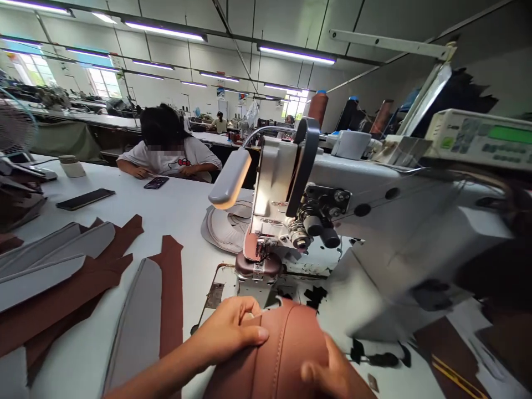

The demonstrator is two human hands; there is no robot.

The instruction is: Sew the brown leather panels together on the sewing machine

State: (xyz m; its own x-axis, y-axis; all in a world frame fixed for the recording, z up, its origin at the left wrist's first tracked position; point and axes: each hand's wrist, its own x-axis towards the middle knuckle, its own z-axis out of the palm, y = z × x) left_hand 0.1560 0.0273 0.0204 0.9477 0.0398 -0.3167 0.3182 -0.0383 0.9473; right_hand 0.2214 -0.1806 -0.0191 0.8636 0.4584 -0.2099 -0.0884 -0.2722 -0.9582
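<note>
Both hands hold a reddish-brown stitched leather piece (277,349) low in front of the sewing machine. Its seam runs lengthwise between them. My left hand (233,330) pinches the left edge, thumb on top and fingers curled beneath. At the right edge, my right hand (330,371) grips the piece; it is somewhat blurred, and some fingers are hidden behind the leather. Just beyond my hands stands the sewing machine (353,194), its needle area (261,249) lit by a small lamp (230,180).
Brown leather strips (171,299) and grey padded pieces (139,321) lie on the white table at left. A co-worker (170,147) sits across, near a phone (156,182). Thread spools (318,108) and a control box (482,138) are at right. Black scraps (316,296) lie beside the machine.
</note>
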